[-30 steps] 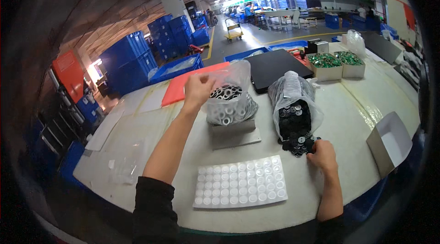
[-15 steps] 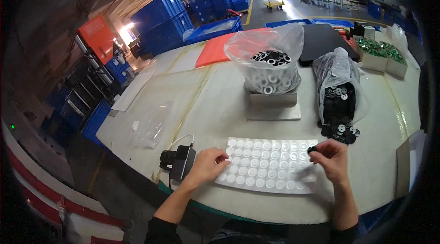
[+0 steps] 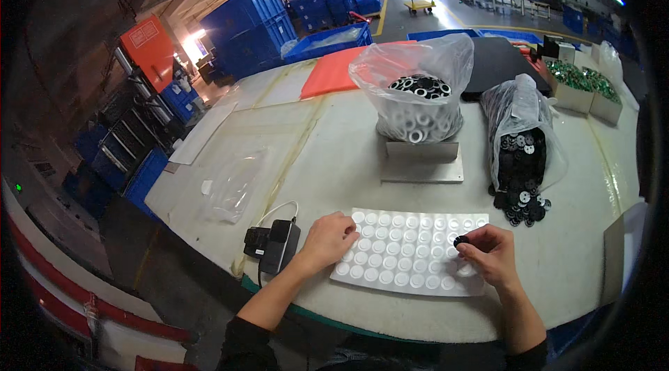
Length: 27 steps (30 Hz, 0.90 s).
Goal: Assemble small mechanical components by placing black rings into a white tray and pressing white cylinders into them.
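Right hand [image 3: 490, 252] has a black disc [image 3: 460, 240] pinched, and it's gone from the spilled bag [image 3: 503, 104] to the white sheet's [image 3: 401, 252] right side, so disc and sheet are finally close. Left hand [image 3: 330, 240]'s curled at the sheet's left edge, can't tell if gripping.

Black sleeves [image 3: 245, 351], short of full length, with bare forearms [image 3: 273, 303] and bare hands [image 3: 490, 254]

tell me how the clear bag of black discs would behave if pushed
The clear bag would probably crumple, since its thin film looks creased. It would likely shed more black discs, as some spill from its open mouth. Being flat, they seem likelier to slide than roll.
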Each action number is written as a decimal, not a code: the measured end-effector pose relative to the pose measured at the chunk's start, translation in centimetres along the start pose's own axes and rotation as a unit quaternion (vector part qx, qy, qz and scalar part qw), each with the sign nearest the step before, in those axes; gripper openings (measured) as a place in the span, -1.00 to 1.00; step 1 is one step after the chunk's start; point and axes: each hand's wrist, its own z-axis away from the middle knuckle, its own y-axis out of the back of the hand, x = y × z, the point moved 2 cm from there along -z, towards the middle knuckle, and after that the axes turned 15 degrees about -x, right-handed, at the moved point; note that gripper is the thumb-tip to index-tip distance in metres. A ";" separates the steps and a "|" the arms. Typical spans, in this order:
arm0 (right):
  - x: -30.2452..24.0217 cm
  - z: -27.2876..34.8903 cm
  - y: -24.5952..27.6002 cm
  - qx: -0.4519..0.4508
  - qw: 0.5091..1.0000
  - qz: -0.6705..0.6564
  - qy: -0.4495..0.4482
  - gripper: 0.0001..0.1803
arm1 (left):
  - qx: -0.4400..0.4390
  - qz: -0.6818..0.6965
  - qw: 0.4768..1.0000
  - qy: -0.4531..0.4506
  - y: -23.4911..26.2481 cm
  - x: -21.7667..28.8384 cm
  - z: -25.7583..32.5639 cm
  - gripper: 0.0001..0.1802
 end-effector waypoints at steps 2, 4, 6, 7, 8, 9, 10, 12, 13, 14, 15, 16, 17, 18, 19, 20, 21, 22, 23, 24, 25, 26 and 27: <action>-0.1 0.0 -0.3 -0.003 1.000 0.002 -0.006 -0.84 | 0.026 -0.158 0.987 -0.022 -0.4 1.1 0.0 -0.85; -0.3 -0.2 -0.5 -0.001 1.000 0.000 -0.027 -0.84 | 0.040 -0.212 0.975 -0.044 -0.8 1.3 -0.2 -0.86; -0.2 -0.2 -0.5 0.006 1.000 -0.002 -0.027 -0.85 | 0.054 -0.267 0.960 -0.068 -0.6 1.4 -0.4 -0.86; -0.2 -0.2 -0.5 0.015 0.999 -0.004 -0.028 -0.86 | 0.030 -0.202 0.979 -0.005 0.1 0.9 -0.5 -0.88; -0.1 -0.2 -0.4 0.016 0.999 -0.004 -0.027 -0.86 | 0.006 -0.136 0.989 0.057 0.5 0.3 -0.5 -0.88; -0.1 -0.2 -0.4 0.029 0.999 0.000 -0.028 -0.87 | 0.006 -0.138 0.989 0.053 1.1 0.4 -0.2 -0.88; -0.1 -0.2 -0.3 0.041 0.999 0.005 -0.030 -0.88 | 0.020 0.055 0.995 0.082 1.7 0.3 0.3 -0.89; -0.4 -0.1 -0.2 0.045 0.999 0.002 -0.027 -0.88 | 0.030 0.245 0.963 0.106 1.7 0.2 0.7 -0.90; -0.6 0.0 -0.2 0.047 0.999 0.000 -0.026 -0.88 | 0.056 0.348 0.934 0.060 1.4 0.2 0.8 -0.91; -0.7 0.1 -0.2 0.051 0.998 0.001 -0.026 -0.88 | 0.081 0.446 0.891 0.012 1.3 0.4 0.7 -0.92; -0.8 0.2 -0.1 0.049 0.998 0.016 -0.030 -0.87 | 0.077 0.448 0.891 0.008 1.3 1.2 0.6 -0.92; -1.0 0.4 -0.1 0.049 0.998 0.031 -0.034 -0.87 | 0.087 0.481 0.872 -0.033 1.4 2.9 0.7 -0.90; -1.1 0.3 -0.2 0.056 0.997 0.034 -0.036 -0.87 | 0.095 0.513 0.850 -0.074 1.4 4.3 0.6 -0.89; -1.1 0.1 -0.5 0.054 0.997 0.016 -0.061 -0.87 | 0.088 0.517 0.848 -0.079 1.0 5.4 0.5 -0.89; -1.1 0.2 -0.5 0.059 0.995 0.000 -0.085 -0.86 | 0.100 0.527 0.838 -0.102 0.6 6.7 0.3 -0.89; -0.4 0.2 -0.3 0.027 0.997 -0.013 -0.078 -0.82 | 0.110 0.538 0.826 -0.125 0.2 7.9 0.2 -0.89; -0.1 0.1 -0.4 0.022 0.995 -0.052 -0.081 -0.81 | 0.091 0.542 0.824 -0.135 -0.4 9.1 -0.2 -0.87; -0.1 0.0 -0.8 0.015 0.992 -0.090 -0.084 -0.79 | 0.080 0.549 0.819 -0.145 -1.4 9.8 -0.7 -0.87; -0.2 0.0 -1.1 0.016 0.991 -0.102 -0.089 -0.79 | 0.045 0.563 0.815 -0.128 -2.6 10.6 -1.3 -0.86; -0.2 0.1 -1.4 0.012 0.989 -0.116 -0.093 -0.78 | 0.014 0.574 0.812 -0.109 -3.6 11.1 -1.5 -0.85; 0.0 0.1 -1.3 0.008 0.990 -0.113 -0.078 -0.78 | 0.006 0.536 0.838 -0.104 -4.5 11.1 -2.0 -0.85; 0.3 0.2 -1.1 0.010 0.993 -0.097 -0.069 -0.77 | -0.001 0.539 0.835 -0.111 -5.4 11.2 -2.6 -0.85; 0.1 0.2 -1.3 0.013 0.994 -0.089 -0.062 -0.76 | 0.037 0.500 0.853 -0.144 -6.0 11.2 -3.1 -0.87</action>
